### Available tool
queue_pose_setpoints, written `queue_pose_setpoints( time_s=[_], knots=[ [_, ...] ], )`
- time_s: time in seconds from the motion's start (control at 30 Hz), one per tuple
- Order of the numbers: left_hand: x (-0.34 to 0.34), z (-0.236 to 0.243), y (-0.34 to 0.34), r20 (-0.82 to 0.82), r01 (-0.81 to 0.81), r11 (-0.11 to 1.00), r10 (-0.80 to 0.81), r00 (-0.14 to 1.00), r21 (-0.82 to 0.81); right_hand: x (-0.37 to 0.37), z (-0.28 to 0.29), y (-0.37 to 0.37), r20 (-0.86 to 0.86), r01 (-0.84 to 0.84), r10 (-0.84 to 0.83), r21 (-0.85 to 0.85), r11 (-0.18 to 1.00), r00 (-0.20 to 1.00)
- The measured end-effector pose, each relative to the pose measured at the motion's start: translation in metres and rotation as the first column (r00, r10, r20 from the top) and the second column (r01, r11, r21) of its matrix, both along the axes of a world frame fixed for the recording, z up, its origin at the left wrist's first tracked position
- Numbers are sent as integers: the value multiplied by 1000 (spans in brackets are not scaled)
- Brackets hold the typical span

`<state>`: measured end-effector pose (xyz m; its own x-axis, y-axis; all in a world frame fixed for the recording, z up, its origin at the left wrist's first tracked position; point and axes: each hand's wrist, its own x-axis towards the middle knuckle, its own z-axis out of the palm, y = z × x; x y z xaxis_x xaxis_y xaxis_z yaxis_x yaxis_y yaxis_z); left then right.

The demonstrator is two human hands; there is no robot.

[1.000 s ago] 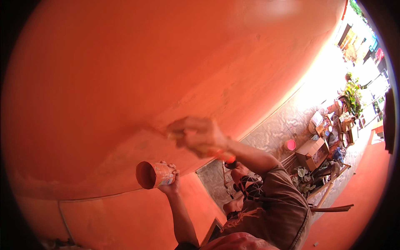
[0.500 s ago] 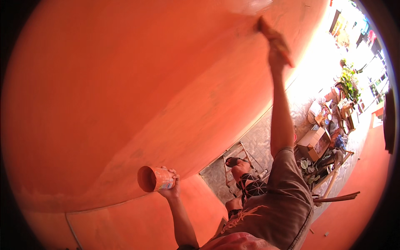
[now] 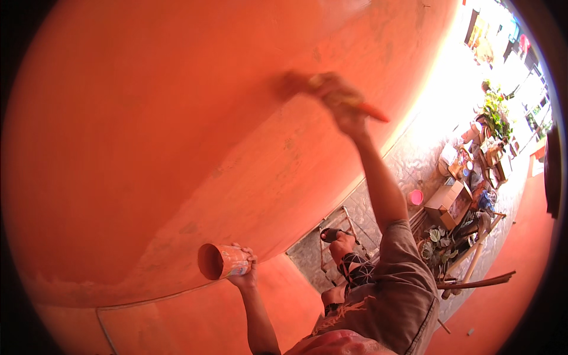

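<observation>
My right hand is closed around a paintbrush with a red-orange handle. Its bristles, smeared by motion, meet the orange wall where a darker painted area borders a paler, patchy one. Lower and to the left, my left hand grips an orange paint-smeared cup from the side. The cup's mouth faces left toward the wall, and its inside is too dark to make out any contents.
Below me a ladder-like frame stands by my sandalled foot. On the floor at right are a cardboard box, a pink bucket, potted plants and wooden poles. A second orange wall rises at lower right.
My right hand and the paintbrush have swept left and down along the wall. The pink bucket has come into fuller view. My left hand keeps its hold on the cup, nearly still.
</observation>
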<state>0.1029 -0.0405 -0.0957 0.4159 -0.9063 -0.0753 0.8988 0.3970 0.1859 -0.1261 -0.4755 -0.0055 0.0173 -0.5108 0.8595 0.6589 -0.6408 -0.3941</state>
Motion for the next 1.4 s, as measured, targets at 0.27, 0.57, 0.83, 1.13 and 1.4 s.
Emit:
queue_pose_setpoints(
  time_s=[0.27,0.57,0.83,1.13,1.4],
  knots=[
    [15,-19,1,-72,-26,999,28,997,24,-90,11,-111,-179,805,-788,217,552,589],
    [10,-19,18,-64,-189,977,196,979,101,37,14,121,-360,36,-7,75,997,933],
    [-35,-15,44,-134,-335,941,337,932,41,75,3,157,-264,-494,630,434,754,730],
    [-70,-49,56,-122,-562,823,568,814,84,120,4,127,-145,-780,849,342,524,507],
    [-69,-71,60,-49,-653,751,659,751,99,84,-5,77,43,-705,730,304,641,682]
  ],
)
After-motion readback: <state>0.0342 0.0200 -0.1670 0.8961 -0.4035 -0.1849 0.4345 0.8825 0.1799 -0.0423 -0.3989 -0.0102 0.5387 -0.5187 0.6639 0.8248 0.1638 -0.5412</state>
